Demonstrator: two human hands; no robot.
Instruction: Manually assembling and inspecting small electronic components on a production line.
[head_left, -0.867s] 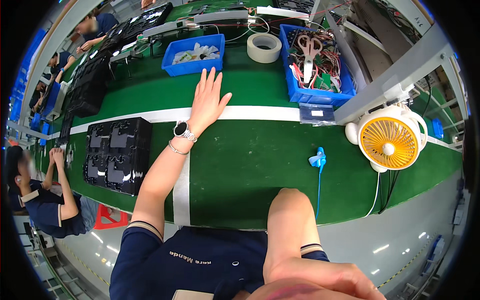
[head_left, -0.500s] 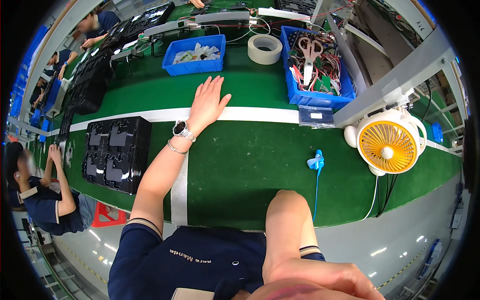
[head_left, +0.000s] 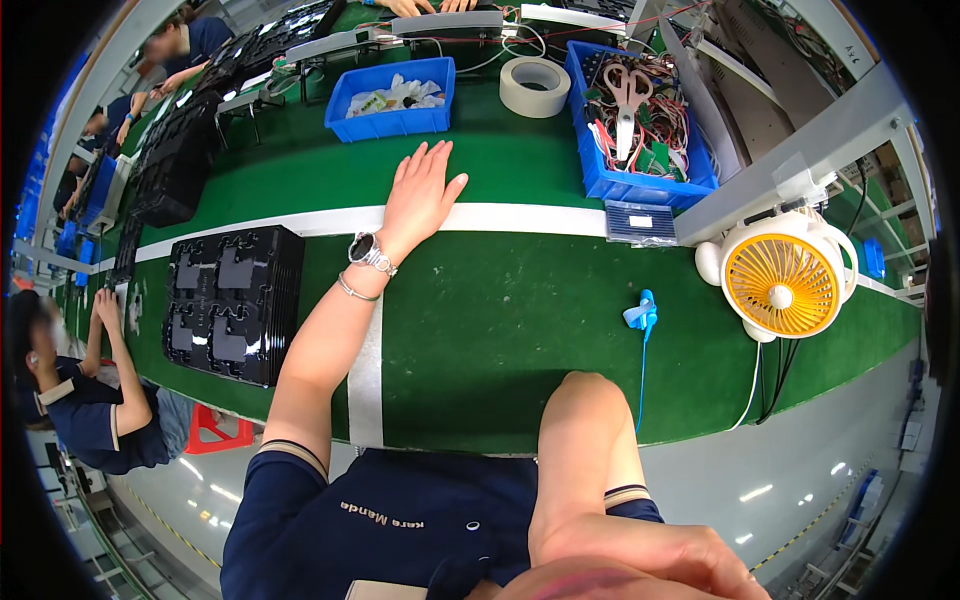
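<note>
Plainly, the left hand [head_left: 420, 200] lies palm down across the white strip [head_left: 530, 218] of the worktable, fingers long and slightly spread, holding nothing. On its wrist, a round-faced metal watch [head_left: 366, 249]; just below, a thin smooth bangle [head_left: 358, 288]. Right arm folded, elbow at the near part of the table; right hand [head_left: 680, 556] bent back close to the face, partly cut off. Cannot tell whether its fingers grip anything.

Nearest the left hand: a small blue bin [head_left: 392, 124], just beyond the fingertips and apart from them. Hard plastic, straight walls, crumpled whitish film bits [head_left: 405, 95] inside. Right of it, a thick ring of cream tape [head_left: 535, 88], lying flat.

Farther right, a deeper blue bin [head_left: 640, 188] full of tangled thin wires, with pale-handled scissors [head_left: 627, 110] on top. Against its near wall, a flat dark packet [head_left: 640, 224] in shiny film. Beside the metal post [head_left: 800, 150], a round white fan [head_left: 782, 275] with an orange ribbed grille. Between fan and right elbow, a soft blue band [head_left: 642, 313] on a thin cord.

Left of the forearm, a stack of glossy black moulded trays [head_left: 235, 305], edges layered. Beyond, a seated co-worker [head_left: 105, 415], both hands raised at the table, near a red plastic stool [head_left: 220, 428]. Table surface [head_left: 480, 340]: green, smooth, scuffed with pale specks.
</note>
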